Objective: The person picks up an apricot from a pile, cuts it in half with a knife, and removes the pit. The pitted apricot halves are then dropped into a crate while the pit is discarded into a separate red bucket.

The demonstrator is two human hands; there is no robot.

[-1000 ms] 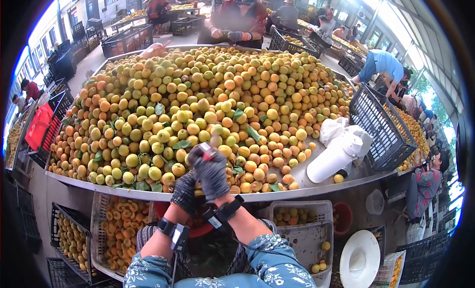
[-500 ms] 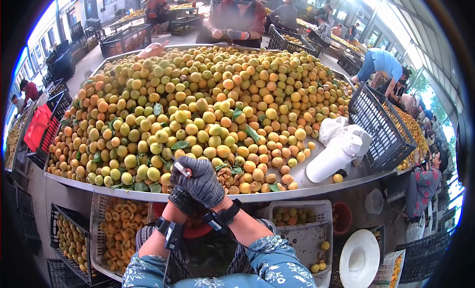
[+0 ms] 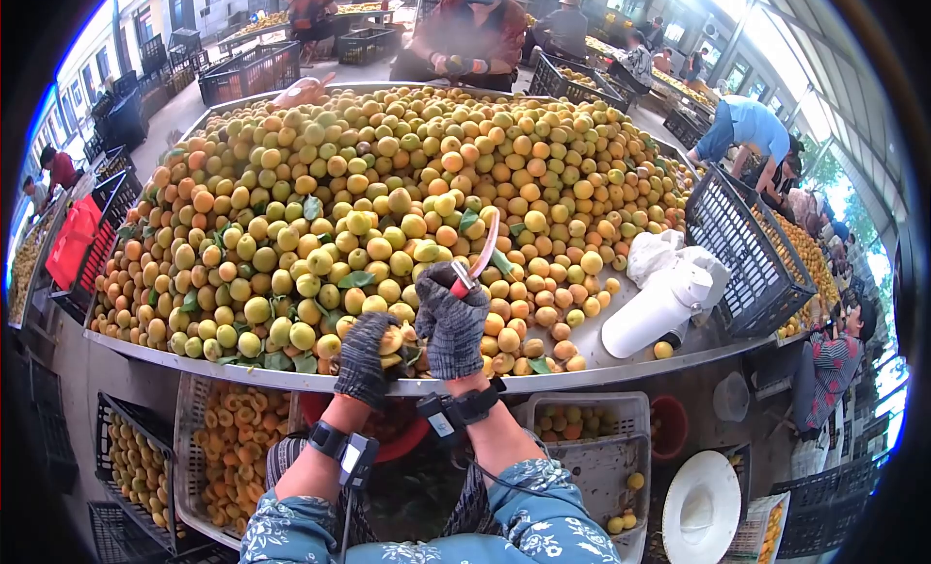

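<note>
My left hand, in a dark grey knit glove, is closed around an apricot at the near edge of the fruit heap. Just to its right, my right hand, gloved the same way, grips a small curved knife. The knife's thin bent blade points up and away from me, and a bit of red shows at the fist. Between the hands lie some dark scraps. Beyond them a large heap of yellow-orange apricots with a few green leaves covers the metal-edged table.
A white bottle lies on the table at right, beside a black crate. Below the edge stand a crate of halved apricots, a red basin, a grey crate and a straw hat. A person sits opposite.
My hands, together half a second ago, have come apart. The right has moved right, its knife blade now standing up in view; the left shows an apricot in its fingers.
</note>
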